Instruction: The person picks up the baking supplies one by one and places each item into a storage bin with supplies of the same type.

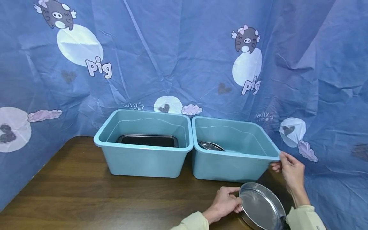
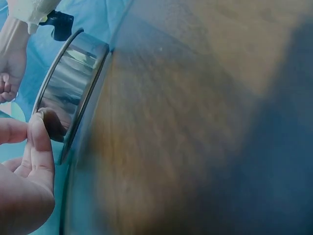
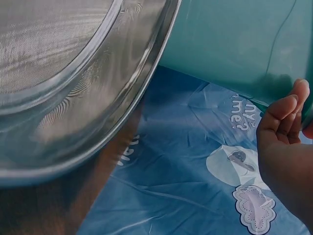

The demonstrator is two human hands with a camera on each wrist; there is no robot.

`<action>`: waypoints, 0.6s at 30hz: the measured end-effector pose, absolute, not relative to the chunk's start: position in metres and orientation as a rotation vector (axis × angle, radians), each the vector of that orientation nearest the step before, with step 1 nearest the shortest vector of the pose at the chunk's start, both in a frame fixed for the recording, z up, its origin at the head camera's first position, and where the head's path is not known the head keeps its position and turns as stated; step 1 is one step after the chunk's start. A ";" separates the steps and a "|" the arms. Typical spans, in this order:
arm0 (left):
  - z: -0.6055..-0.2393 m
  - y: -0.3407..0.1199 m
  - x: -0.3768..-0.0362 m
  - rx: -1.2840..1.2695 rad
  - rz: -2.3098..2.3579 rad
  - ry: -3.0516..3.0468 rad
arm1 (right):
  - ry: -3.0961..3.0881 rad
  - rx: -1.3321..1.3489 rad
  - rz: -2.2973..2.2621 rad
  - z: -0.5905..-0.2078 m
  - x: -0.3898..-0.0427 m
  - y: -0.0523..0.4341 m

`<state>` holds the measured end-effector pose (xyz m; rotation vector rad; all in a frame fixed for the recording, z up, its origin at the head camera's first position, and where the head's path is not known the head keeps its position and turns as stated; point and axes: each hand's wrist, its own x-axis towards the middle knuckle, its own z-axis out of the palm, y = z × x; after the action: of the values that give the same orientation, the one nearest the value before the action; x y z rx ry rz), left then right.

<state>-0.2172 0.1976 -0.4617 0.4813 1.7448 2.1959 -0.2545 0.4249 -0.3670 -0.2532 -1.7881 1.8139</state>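
Observation:
My left hand (image 1: 225,202) pinches the edge of a round metal sieve (image 1: 260,206) between thumb and fingers, in front of the right tub. The sieve is tilted, its fine mesh showing in the right wrist view. In the left wrist view, thumb and fingertips sit on the rim beside the shiny side wall. At the right tub's (image 1: 227,167) front right corner, my right hand (image 1: 291,171) grips the rim. Inside that tub, shiny round metal pieces (image 1: 211,146) lean at the left, partly hidden by the front wall.
A second blue-green tub (image 1: 143,161) stands left of the first, their rims close together. It contains a black rectangular tray (image 1: 148,141). Both stand on a dark wooden table (image 1: 86,198), with a blue printed cloth (image 1: 178,48) hanging behind and at the sides.

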 end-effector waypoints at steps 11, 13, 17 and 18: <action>-0.456 0.184 -0.219 0.471 2.170 1.742 | -1.822 -0.256 1.779 -0.367 -0.255 0.426; -0.455 0.182 -0.219 0.468 2.170 1.739 | -1.824 -0.263 1.779 -0.367 -0.255 0.426; -0.453 0.177 -0.220 0.474 2.171 1.731 | -1.815 -0.270 1.787 -0.367 -0.255 0.424; -0.453 0.176 -0.220 0.479 2.172 1.731 | -1.811 -0.270 1.787 -0.367 -0.255 0.423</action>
<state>-0.2205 0.1760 -0.4530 0.4790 1.7308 2.1719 -0.2550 0.4235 -0.3669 -0.2705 -1.8108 1.7873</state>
